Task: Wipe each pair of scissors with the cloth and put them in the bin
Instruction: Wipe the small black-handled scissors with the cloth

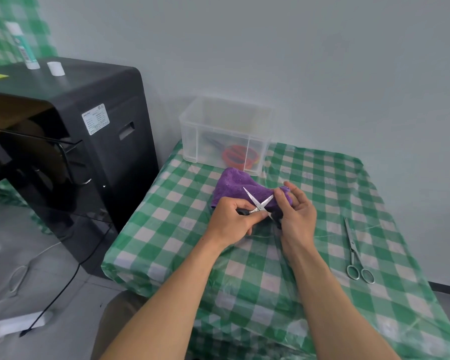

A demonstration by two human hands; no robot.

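Your left hand (pixel 231 219) curls tight around the small scissors (pixel 257 201), just above the table (pixel 166 229), blades spread wide. Your right hand (pixel 296 216) pinches the purple cloth (pixel 234 188) onto one blade. The bin (pixel 190 131) sits just behind.

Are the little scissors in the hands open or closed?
Open. The little scissors show two blades spread apart in a V against the purple cloth.
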